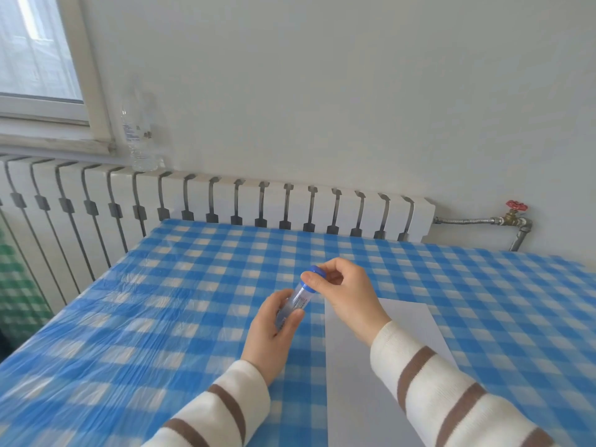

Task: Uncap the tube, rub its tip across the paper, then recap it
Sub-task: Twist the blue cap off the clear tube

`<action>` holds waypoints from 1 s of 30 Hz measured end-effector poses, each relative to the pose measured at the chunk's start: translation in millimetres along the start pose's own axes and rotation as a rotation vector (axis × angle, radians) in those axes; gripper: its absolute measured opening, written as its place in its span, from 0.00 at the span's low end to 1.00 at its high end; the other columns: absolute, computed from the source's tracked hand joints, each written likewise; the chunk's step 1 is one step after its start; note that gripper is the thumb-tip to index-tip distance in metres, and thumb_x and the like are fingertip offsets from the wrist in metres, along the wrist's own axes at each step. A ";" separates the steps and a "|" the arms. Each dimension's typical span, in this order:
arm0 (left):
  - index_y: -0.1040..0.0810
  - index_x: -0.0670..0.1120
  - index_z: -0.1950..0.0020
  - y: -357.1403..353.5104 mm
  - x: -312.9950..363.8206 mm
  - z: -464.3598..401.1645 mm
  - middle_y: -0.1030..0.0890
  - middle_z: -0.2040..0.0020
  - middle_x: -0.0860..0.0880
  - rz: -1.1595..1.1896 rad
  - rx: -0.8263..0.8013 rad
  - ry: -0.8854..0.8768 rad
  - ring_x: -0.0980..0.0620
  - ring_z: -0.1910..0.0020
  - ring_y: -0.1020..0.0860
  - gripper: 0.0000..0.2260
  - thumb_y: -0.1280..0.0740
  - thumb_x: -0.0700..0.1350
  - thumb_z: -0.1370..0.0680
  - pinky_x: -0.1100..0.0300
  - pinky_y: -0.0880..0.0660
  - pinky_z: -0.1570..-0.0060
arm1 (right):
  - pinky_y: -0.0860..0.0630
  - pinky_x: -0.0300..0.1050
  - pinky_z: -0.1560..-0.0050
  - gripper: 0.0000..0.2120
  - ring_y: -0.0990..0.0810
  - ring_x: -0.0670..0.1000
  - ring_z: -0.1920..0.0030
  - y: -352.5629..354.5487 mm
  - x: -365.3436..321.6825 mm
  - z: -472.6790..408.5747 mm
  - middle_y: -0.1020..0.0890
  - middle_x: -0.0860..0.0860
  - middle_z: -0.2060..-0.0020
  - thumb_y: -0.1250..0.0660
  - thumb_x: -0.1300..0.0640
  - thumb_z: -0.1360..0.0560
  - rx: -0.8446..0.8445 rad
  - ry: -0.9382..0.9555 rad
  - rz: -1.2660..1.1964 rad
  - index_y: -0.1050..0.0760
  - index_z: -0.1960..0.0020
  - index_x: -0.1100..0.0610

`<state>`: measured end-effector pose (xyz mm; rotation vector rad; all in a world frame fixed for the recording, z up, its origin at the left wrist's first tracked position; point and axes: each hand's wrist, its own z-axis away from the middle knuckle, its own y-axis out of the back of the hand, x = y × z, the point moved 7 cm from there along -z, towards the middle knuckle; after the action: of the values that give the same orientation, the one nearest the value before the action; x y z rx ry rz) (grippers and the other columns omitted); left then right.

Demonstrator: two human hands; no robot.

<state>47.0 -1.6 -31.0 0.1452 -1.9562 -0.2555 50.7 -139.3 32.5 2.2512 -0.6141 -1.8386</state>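
I see a clear plastic bottle (pixel 142 146) on the radiator (pixel 225 201) far left. Mid-frame, left hand (pixel 274 327) is wrapped round the clear tube (pixel 298 300), held tilted above the blue checked tablecloth (pixel 161 301). Right hand (pixel 346 293) pinches the blue cap (pixel 314 279), thumb & fingers curled on it, cap on the tube. White paper (pixel 354 382) lies flat below the right forearm, w/ a red valve (pixel 516 206) far right
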 end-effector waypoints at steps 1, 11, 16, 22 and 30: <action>0.31 0.62 0.49 -0.3 -0.5 -0.1 0.23 0.53 0.55 0.001 -0.004 0.001 0.57 0.53 0.24 0.11 0.36 0.45 0.23 0.70 0.29 0.56 | 0.28 0.28 0.62 0.09 0.22 0.44 0.57 0.3 -0.4 0.1 0.19 0.46 0.59 0.28 0.49 0.28 -0.008 0.007 -0.004 0.23 0.53 0.53; 0.35 0.62 0.44 -1.0 -6.2 0.1 0.27 0.49 0.65 -0.043 -0.002 0.032 0.73 0.49 0.30 0.11 0.39 0.49 0.22 0.80 0.33 0.58 | 0.30 0.29 0.54 0.11 0.23 0.44 0.48 0.9 -3.5 4.1 0.21 0.44 0.48 0.34 0.55 0.22 -0.109 0.075 0.032 0.25 0.41 0.46; 0.34 0.59 0.42 0.1 -7.7 -0.4 0.27 0.49 0.63 -0.069 0.015 0.028 0.69 0.50 0.28 0.11 0.38 0.49 0.22 0.77 0.32 0.58 | 0.30 0.30 0.54 0.13 0.23 0.44 0.48 0.8 -2.3 4.3 0.21 0.45 0.46 0.34 0.53 0.23 -0.118 0.061 0.038 0.26 0.39 0.47; 0.30 0.55 0.42 1.6 -6.5 0.7 0.25 0.50 0.61 -0.092 0.026 -0.024 0.68 0.50 0.28 0.11 0.36 0.45 0.23 0.77 0.32 0.56 | 0.31 0.34 0.61 0.17 0.22 0.45 0.57 9.7 1.6 2.2 0.20 0.47 0.58 0.31 0.38 0.30 0.048 0.006 0.119 0.23 0.51 0.51; 0.31 0.55 0.41 0.0 -10.2 0.5 0.27 0.51 0.62 -0.132 0.013 -0.013 0.70 0.50 0.30 0.11 0.37 0.46 0.23 0.76 0.32 0.57 | 0.28 0.31 0.60 0.09 0.21 0.46 0.57 6.3 0.8 1.9 0.18 0.47 0.59 0.30 0.47 0.26 -0.012 0.035 0.110 0.21 0.53 0.53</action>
<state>50.5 0.7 -40.3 0.2822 -1.9643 -0.3314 47.7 -145.0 33.8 2.1909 -0.7034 -1.7430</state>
